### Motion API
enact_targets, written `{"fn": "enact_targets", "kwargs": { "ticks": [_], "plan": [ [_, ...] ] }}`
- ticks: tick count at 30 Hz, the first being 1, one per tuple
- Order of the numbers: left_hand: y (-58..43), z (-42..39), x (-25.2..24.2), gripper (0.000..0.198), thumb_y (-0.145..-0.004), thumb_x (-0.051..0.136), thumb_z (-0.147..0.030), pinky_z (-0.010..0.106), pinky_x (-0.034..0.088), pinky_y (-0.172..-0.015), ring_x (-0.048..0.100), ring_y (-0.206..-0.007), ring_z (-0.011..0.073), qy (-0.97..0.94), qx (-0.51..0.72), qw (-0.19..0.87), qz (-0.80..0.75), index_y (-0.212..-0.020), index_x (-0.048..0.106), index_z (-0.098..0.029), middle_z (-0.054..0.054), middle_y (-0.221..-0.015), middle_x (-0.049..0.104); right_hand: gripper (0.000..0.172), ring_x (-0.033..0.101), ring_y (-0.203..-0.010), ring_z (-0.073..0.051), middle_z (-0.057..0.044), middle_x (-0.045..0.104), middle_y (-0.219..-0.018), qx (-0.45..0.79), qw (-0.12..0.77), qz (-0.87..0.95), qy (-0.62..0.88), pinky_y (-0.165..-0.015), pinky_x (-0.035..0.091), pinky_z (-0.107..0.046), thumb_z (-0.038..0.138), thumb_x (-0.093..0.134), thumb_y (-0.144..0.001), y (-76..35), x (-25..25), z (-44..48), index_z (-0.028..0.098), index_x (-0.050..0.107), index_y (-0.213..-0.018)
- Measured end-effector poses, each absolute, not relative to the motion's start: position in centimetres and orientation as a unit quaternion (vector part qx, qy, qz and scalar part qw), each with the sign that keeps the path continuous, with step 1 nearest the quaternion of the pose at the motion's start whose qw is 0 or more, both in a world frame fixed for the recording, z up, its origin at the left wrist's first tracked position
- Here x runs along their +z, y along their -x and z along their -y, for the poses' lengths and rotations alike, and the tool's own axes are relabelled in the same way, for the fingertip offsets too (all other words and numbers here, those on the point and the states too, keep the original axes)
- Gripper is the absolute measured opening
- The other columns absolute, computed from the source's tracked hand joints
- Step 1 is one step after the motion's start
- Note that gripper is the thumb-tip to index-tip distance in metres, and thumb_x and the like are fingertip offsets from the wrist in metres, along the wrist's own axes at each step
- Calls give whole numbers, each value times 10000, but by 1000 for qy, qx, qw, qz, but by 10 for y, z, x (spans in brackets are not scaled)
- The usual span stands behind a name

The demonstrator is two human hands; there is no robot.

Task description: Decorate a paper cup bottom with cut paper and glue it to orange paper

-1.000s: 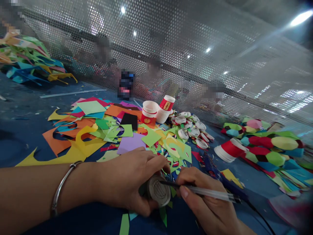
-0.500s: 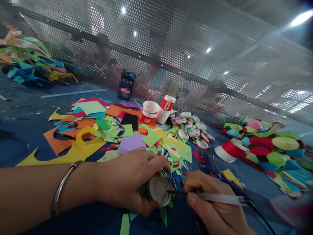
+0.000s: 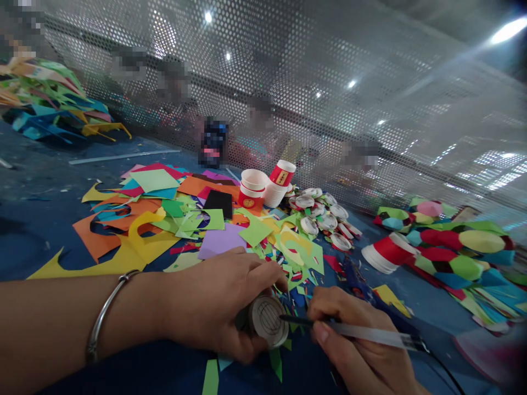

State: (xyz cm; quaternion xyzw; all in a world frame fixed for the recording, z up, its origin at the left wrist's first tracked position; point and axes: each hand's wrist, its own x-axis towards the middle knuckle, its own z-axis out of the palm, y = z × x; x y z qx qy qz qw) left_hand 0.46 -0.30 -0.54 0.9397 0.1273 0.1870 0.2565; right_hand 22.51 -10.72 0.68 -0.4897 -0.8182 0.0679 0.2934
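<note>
Head view: left hand [image 3: 218,307], curled round a small round piece [image 3: 267,323], line-marked face toward the camera; right hand [image 3: 362,334], gripping a pen [image 3: 366,332], tip at that face. Beyond the hands, on the blue surface [image 3: 37,219]: coloured paper [image 3: 224,240], stacked cups [image 3: 251,198]. Beyond the right hand: tipped red-and-white cups [image 3: 389,252].

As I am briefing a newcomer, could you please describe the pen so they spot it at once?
On the blue table, look below the coloured paper scraps to the right hand. It grips the pen, aimed at the round piece in the left hand; its slim translucent barrel sets it apart from the bulkier dark blue tool behind.
</note>
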Motion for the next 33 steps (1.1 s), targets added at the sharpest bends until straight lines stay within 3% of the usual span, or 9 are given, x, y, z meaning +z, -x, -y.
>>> {"fn": "enact_targets", "kwargs": {
  "ticks": [33],
  "plan": [
    [-5, 3, -9, 576, -687, 724, -339, 352, 482, -829, 619, -960, 253, -940, 200, 247, -122, -1206, 505, -221, 64, -1056, 654, 159, 515, -528, -121, 33, 538, -634, 72, 313, 800, 506, -512, 372, -258, 144, 454, -900, -225, 1, 108, 222, 516, -776]
  ]
}}
